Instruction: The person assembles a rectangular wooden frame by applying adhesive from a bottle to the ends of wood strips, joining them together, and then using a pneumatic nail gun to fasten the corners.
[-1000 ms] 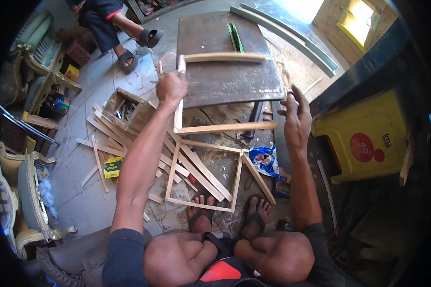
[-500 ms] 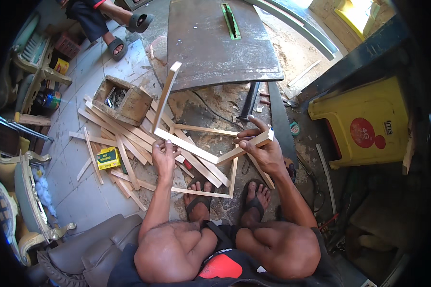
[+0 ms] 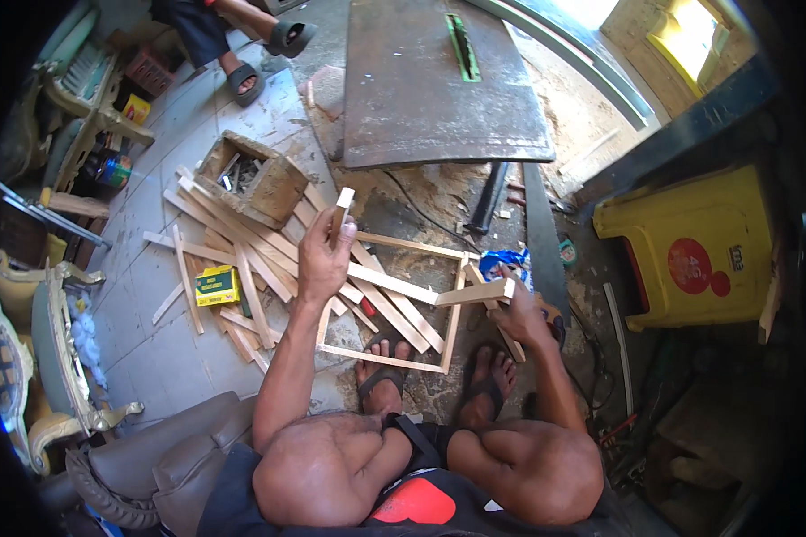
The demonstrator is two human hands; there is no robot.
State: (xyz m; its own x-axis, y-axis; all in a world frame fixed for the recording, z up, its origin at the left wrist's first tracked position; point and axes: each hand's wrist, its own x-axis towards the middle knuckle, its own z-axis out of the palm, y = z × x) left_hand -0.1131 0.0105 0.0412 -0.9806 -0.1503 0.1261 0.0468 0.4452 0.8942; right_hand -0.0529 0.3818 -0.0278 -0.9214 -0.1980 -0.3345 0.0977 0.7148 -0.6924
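My left hand [image 3: 325, 261] is closed round one upright arm of a three-sided pale wooden frame [image 3: 394, 285], held above the floor. The frame's other arm ends over my right hand [image 3: 526, 315], whose fingertips show beyond the wood beside a blue-and-white packet [image 3: 503, 259]. The wood end hides part of those fingers, so their grip is unclear. Below lies a four-sided wooden frame [image 3: 455, 313] on the floor, overlapping loose wooden strips [image 3: 401, 320]. A handsaw [image 3: 544, 237] lies to the right of the packet.
A wooden box [image 3: 273, 192] with small metal pieces sits on the strips, near a yellow-green carton [image 3: 217, 285]. Ahead stands a dark slotted table [image 3: 412, 98]. A yellow plastic stool [image 3: 690, 242] is at right, carved chair parts [image 3: 58, 331] at left. Another person's sandalled foot [image 3: 244, 82] is at far left.
My left hand has risen from the frame's middle bar to its upright arm. My right hand has moved lower, toward the blue packet, which shows more now. The view has shifted slightly.
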